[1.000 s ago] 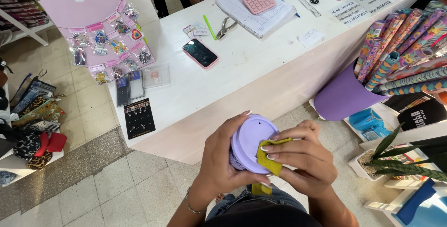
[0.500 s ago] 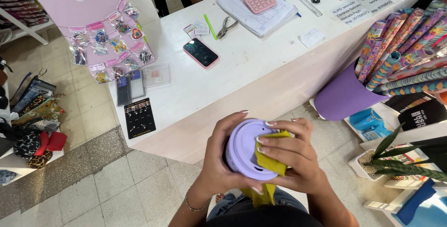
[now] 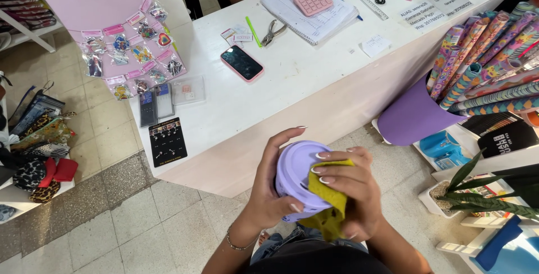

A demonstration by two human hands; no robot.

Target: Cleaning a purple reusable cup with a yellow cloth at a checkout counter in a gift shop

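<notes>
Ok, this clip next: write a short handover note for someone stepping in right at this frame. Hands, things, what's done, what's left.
Left hand: gripped around the lilac lidded cup, held in the air below the white counter.
Right hand: pressing a yellow cloth against the cup's lid and side.
Done: cup in hand, lid on, cloth in contact.
Left: whether the cup is clean all round can't be judged; its far side is hidden. Nothing has been set down.
</notes>
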